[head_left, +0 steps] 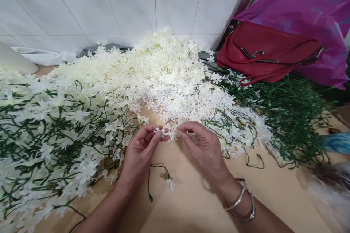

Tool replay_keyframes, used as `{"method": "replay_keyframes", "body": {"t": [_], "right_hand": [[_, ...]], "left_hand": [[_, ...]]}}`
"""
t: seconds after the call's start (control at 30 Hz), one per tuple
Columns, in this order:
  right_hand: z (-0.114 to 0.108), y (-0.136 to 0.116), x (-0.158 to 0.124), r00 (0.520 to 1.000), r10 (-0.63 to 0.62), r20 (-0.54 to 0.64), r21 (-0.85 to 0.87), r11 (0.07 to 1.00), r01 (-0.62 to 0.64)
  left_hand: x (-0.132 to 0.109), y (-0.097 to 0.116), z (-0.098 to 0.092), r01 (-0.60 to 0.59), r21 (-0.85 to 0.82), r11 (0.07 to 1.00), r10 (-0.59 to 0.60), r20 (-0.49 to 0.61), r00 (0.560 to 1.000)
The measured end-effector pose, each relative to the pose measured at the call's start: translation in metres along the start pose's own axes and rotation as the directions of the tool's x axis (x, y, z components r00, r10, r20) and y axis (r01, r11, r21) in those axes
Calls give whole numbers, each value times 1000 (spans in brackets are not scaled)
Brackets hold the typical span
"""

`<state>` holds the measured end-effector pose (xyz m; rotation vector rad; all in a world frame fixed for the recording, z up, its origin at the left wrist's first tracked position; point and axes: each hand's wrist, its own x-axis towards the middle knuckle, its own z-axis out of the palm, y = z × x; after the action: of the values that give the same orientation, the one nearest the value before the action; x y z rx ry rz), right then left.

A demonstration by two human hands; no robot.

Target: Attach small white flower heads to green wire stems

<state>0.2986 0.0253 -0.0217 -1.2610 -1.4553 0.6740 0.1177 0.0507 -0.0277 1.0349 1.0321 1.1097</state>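
Observation:
My left hand (142, 149) pinches a small white artificial flower (159, 130) between thumb and fingertips, and a thin green stem (153, 182) with one white bloom hangs below it. My right hand (203, 147), with silver bangles (242, 200) on the wrist, is closed in a pinch on another small white petal piece (173, 135) at the edge of the big heap of loose white flower heads (169, 72). The two hands nearly touch above the tan table (191, 204).
Finished white-flowered green stems (49, 131) lie piled at the left. Bare green stems (290, 116) lie tangled at the right. A red handbag (262, 54) and purple plastic sheet (306, 11) stand at the back right against the white tiled wall (123, 3).

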Motion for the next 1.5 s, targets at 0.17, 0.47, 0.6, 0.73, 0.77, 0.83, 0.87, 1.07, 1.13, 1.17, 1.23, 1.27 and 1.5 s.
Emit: {"method": "replay_keyframes", "body": {"t": [0.17,0.47,0.6,0.73,0.77,0.83,0.87,1.07,1.13,1.17,1.23,1.27,1.5], "right_hand": [[-3,0,-1,995,72,-76,112,992,-63],[10,-8,-7,994,73,-86,171,984,-57],[12,-10,-5,995,-44,-88,31,998,47],[14,-11,-6,994,-89,-70,-91,992,83],[15,-12,-7,994,-85,-72,-110,991,77],[17,-12,-10,996,-37,-80,-140,990,26],[18,-12,-12,996,6,-90,-144,989,-19],[19,-8,-13,962,252,-101,88,966,-244],[16,-6,-11,962,263,-66,114,960,-255],[15,-5,-10,965,254,-63,104,964,-247],[13,-5,-8,972,220,-84,77,974,-214],[12,-5,-7,975,201,-94,73,978,-195],[7,-4,-2,968,248,-29,316,921,-226]], "left_hand": [[-1,9,4,128,-84,988,-131,-30,991],[-9,14,11,156,-50,986,-153,60,986],[-11,9,11,104,26,994,-106,94,990],[-14,-1,7,-25,206,978,4,104,995],[-15,-3,6,-65,271,960,37,106,994],[-16,-5,5,-128,388,913,92,110,990],[-17,-6,5,-149,424,893,110,116,987],[-19,1,8,-221,455,862,159,171,972],[-19,3,9,-263,471,842,185,207,961],[-20,4,9,-283,473,834,197,224,954],[-20,6,10,-299,471,830,201,249,948],[-21,6,10,-295,471,832,193,253,948],[-21,26,-4,-265,567,780,140,254,957]]}}
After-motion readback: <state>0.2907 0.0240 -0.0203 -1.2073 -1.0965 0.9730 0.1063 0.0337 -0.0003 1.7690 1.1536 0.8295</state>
